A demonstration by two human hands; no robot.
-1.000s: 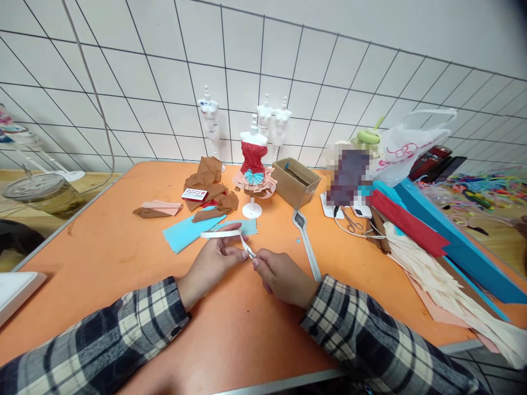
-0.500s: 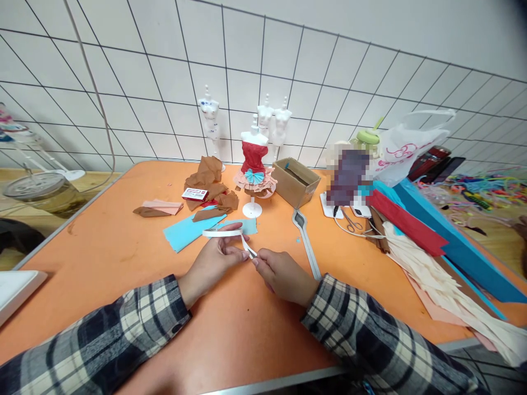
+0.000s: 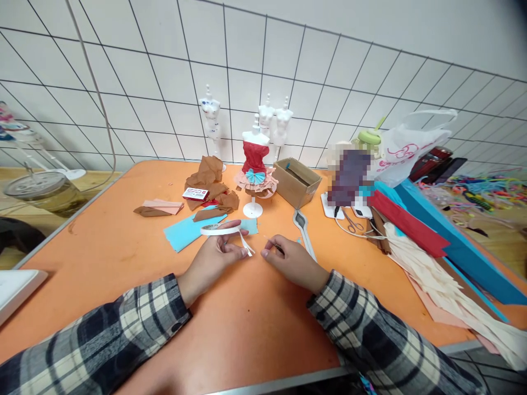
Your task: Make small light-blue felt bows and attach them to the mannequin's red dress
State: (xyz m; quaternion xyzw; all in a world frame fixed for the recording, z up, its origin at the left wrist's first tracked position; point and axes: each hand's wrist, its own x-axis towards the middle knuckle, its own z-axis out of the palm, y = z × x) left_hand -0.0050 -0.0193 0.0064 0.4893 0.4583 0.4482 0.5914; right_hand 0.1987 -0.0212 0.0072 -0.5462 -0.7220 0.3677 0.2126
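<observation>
My left hand (image 3: 218,249) is closed round a roll of white tape (image 3: 220,229); a loose strip hangs from the roll down to the thumb and fingertips, its end split. Just to the right, my right hand (image 3: 290,258) is closed in a pinch, apart from the tape. A small dark thing shows between its fingers, too little of it to name. Behind my hands stands a small white dress form (image 3: 255,137) in a red top, with a blue bow and a ruffled pink and brown skirt. Light blue crepe paper (image 3: 185,233) lies beyond my left hand.
Brown crepe paper (image 3: 206,178) with a small white and red box (image 3: 195,194) lies back left. A cardboard box (image 3: 296,184) stands behind my right hand, with a grey strap-like object (image 3: 302,225) before it. Scissors (image 3: 354,224), cables and paper strips (image 3: 428,280) crowd the right.
My right hand has drawn away to the right from the strip's end, where it was touching it. The strip now hangs free below the roll. My left hand has barely moved.
</observation>
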